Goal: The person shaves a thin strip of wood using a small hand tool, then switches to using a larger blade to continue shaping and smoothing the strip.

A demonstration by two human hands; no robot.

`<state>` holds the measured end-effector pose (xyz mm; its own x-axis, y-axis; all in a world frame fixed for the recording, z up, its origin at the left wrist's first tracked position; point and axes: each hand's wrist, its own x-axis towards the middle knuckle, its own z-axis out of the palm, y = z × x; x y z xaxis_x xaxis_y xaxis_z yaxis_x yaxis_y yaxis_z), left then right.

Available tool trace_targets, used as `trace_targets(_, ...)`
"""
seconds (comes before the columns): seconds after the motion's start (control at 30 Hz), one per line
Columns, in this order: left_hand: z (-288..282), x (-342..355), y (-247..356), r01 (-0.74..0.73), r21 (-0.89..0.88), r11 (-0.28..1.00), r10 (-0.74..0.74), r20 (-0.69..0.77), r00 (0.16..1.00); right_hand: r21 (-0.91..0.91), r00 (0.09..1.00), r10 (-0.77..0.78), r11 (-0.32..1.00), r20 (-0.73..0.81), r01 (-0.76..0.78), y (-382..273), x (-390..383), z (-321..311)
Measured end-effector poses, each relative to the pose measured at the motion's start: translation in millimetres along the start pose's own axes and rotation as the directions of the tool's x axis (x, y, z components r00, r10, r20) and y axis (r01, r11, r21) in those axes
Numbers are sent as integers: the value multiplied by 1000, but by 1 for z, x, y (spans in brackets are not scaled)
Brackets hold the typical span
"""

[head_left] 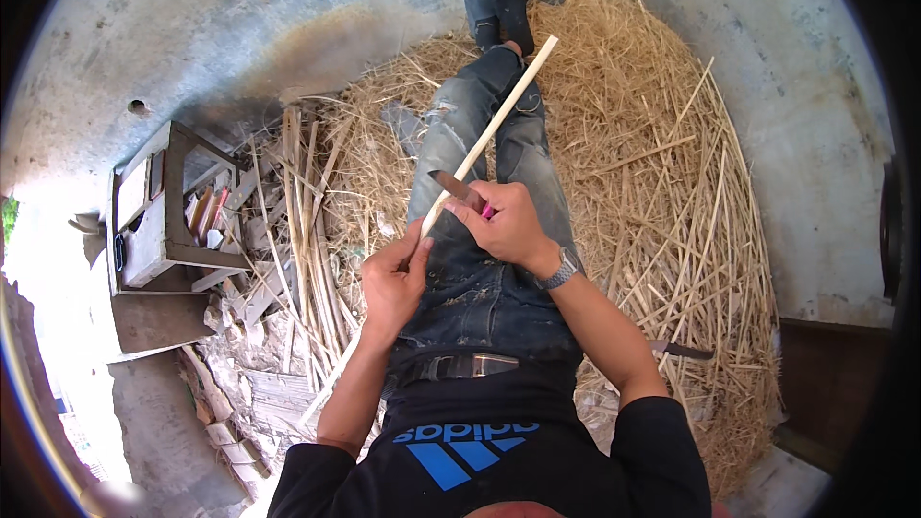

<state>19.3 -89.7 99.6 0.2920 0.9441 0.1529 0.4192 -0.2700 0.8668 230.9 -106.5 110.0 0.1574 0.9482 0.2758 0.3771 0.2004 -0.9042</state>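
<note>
A long pale wooden strip (513,91) runs diagonally over my outstretched legs (441,125) in dusty jeans. My left hand (393,278) grips it, thumb along the strip, and its lower end continues under my left forearm. My right hand (504,221) is closed on a knife (451,187) with a pink handle, its flat blade lying across the strip just above my left hand, the right thumb at the strip.
A weathered wooden stool (177,257) lies at the left among split sticks (307,163) and debris. Straw and thin slats (652,230) cover the right side. A second blade (686,350) lies by my right forearm. Stained grey walls (221,10) enclose the space.
</note>
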Motion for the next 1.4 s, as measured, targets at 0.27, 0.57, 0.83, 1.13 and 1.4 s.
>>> trace_targets(0.27, 1, 15, -36, -17, 126, 992, 34, -134, 990, 21, 969, -65, 998, 238, 62, -22, -17, -16)
trace_targets(0.57, -22, 15, 1, -188, 58, 980, 193, -92, 977, 8, 922, 86, 996, -378, -89, -23, 3, -73)
trace_targets(0.83, -5, -2, 20, -237, -38, 971, 234, -67, 970, 54, 979, 60, 997, -193, -50, -52, 15, -56)
trace_targets(1.13, -8, -10, 19, -323, 50, 945, 325, -45, 945, 328, 949, 140, 944, -282, -42, -35, 30, -53)
trace_targets(1.4, -16, -19, 22, -291, 111, 950, 290, 22, 957, 383, 864, 229, 923, -449, -45, -30, 52, -83)
